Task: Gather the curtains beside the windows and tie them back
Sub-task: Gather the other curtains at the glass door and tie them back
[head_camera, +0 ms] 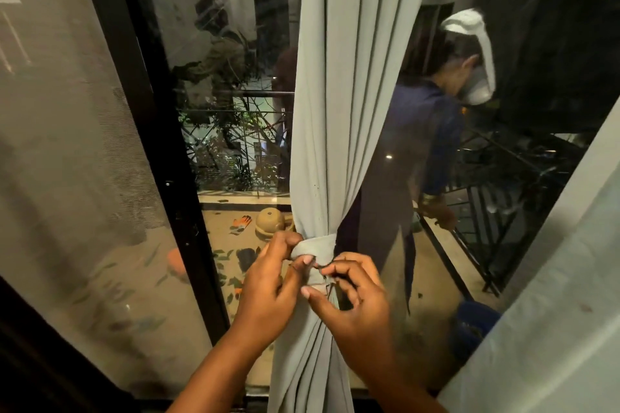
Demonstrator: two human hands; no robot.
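Taking the tie band [317, 250] as the landmark: well to its left stands the black window frame [161, 131], with a hazy mesh screen [73, 151] beyond it. Just left of the band, the left hand [268, 282] pinches the band's loose end between thumb and fingertips, probably to keep the wrap taut while it is fastened. The band is a strip of the same soft, matte grey cloth as the curtain [342, 104], wound around it so that the long pleats gather to a narrow waist and fan out again below. Just right of and below the band, the right hand [349, 295] has its fingers curled, nipping something thin and dark, perhaps a hook or cord; which one is too small to tell. Further right is dark, glossy glass [520, 144], and at the far right another pale curtain panel [553, 312].
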